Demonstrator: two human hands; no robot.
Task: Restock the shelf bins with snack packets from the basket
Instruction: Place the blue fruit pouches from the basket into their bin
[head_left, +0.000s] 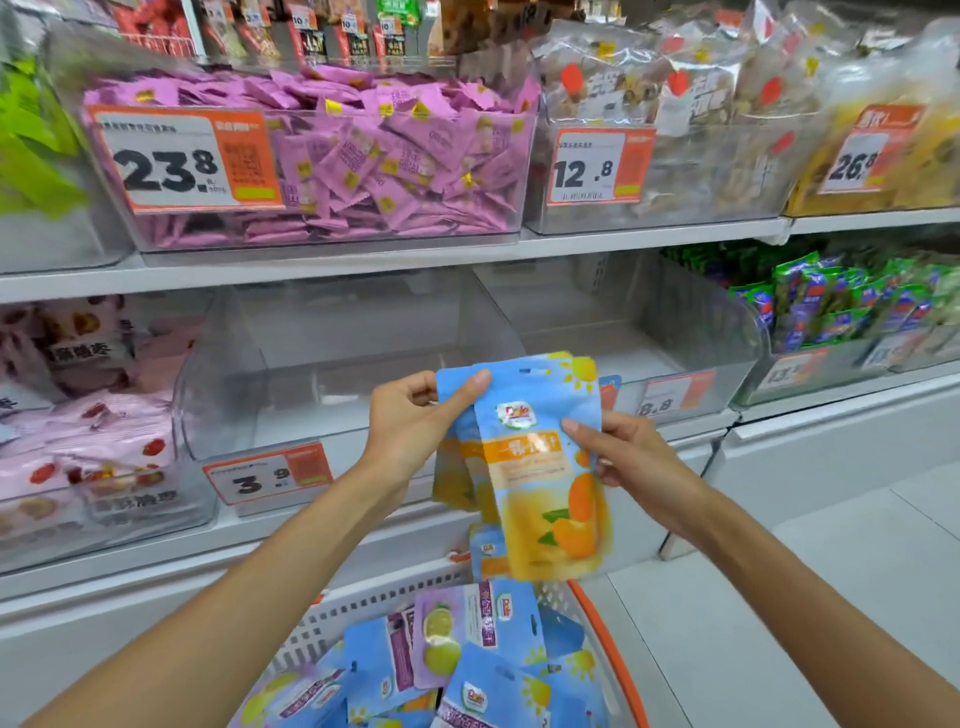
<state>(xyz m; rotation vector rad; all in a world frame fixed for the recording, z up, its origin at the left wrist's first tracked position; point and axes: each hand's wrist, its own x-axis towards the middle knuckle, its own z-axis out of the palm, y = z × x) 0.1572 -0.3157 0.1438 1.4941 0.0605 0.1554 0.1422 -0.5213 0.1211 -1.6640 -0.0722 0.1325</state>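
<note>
1. Read "Dole" on the blue-and-orange snack packets (540, 467), gripped at centre by left hand (415, 421) and right hand (631, 457), fingers curled round the edges.
2. Read "3.9" on the price tag (267, 475) of the clear bin (218, 364) at 10 o'clock.
3. Lost the basket (608, 639) at 6 o'clock to the frame's bottom edge; smaller print unreadable.

One head-worn wide-angle view looks forward and slightly down at close range onto store shelves (395, 270), whose edges bow with the lens. Both forearms enter from the bottom corners; a white basket (363, 608) with an orange rim sits at the lower edge, just below the camera.
</note>
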